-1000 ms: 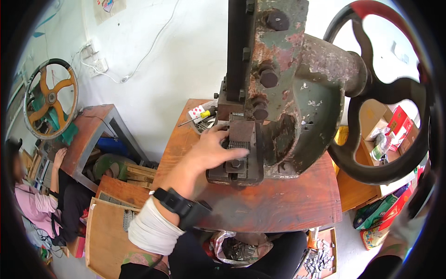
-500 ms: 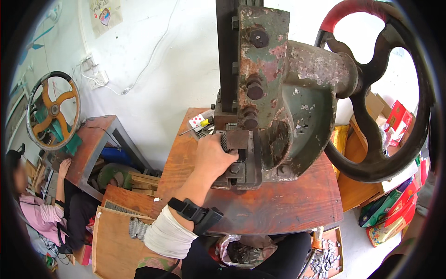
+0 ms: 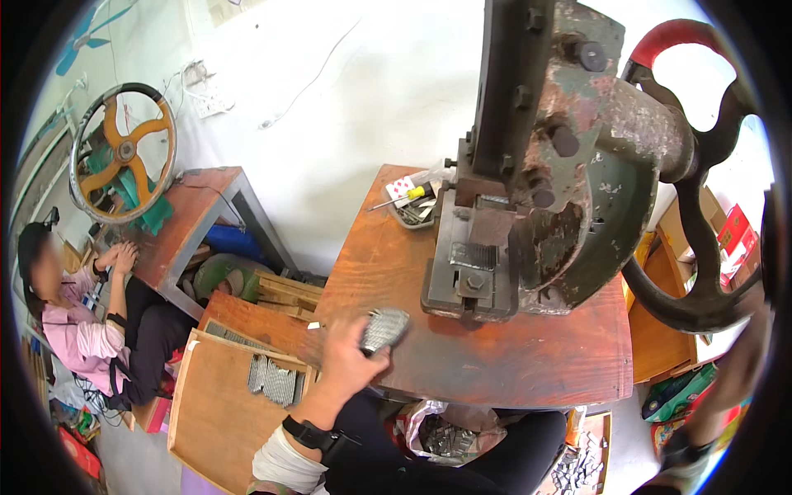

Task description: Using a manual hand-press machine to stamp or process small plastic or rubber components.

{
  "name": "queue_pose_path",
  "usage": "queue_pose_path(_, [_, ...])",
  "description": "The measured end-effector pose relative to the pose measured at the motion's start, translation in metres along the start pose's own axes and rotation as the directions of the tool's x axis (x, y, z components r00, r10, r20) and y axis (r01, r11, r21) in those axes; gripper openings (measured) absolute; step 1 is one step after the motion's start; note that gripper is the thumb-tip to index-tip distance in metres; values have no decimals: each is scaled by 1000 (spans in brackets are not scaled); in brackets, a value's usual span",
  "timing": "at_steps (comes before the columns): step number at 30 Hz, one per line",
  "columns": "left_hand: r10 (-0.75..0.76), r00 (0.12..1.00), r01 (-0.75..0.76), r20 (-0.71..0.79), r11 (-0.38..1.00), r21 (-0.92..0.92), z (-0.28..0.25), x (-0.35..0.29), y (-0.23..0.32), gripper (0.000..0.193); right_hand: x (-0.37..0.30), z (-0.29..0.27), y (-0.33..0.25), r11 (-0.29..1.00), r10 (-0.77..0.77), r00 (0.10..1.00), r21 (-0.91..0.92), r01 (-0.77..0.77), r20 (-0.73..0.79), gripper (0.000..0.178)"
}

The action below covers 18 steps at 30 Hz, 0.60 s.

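My left hand (image 3: 346, 351) is closed around a ridged grey metal piece (image 3: 385, 332), held over the near left part of the wooden bench (image 3: 495, 367). Another ridged grey piece (image 3: 474, 256) lies on the bed of the worn green hand press (image 3: 569, 190), under its ram. At the far right, my right hand (image 3: 747, 318) is at the lower rim of the large dark handwheel (image 3: 656, 301). Its fingers are blurred, and I cannot make out whether they grip the rim.
A wooden tray (image 3: 219, 412) with ridged grey pieces (image 3: 275, 381) stands left of my arm. A yellow-handled screwdriver (image 3: 412, 195) rests on a small container behind. Below the bench are a bag of metal bits (image 3: 450, 437) and a box (image 3: 584, 462). A co-worker (image 3: 82, 330) sits at another press.
My left hand has moved from the press bed toward me and left, with a ridged piece in it. My right forearm has come into view by the handwheel. The view has shifted.
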<state>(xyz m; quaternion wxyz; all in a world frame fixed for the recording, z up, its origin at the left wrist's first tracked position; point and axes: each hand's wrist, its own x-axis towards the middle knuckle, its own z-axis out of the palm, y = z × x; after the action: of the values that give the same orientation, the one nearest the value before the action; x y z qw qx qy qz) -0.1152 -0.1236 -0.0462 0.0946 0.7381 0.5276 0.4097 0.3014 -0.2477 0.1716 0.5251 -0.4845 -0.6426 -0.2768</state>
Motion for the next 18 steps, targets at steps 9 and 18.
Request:
queue_pose_path(9, [126, 962, -121, 243, 992, -34, 2, -7, 9, 69, -185, 108, -24, 949, 231, 807, 57, -310, 543, 15])
queue_pose_path(18, [-65, 973, -22, 222, 929, 369, 25, 8, 66, 87, -188, 111, -21, 936, 298, 794, 1, -352, 530, 15])
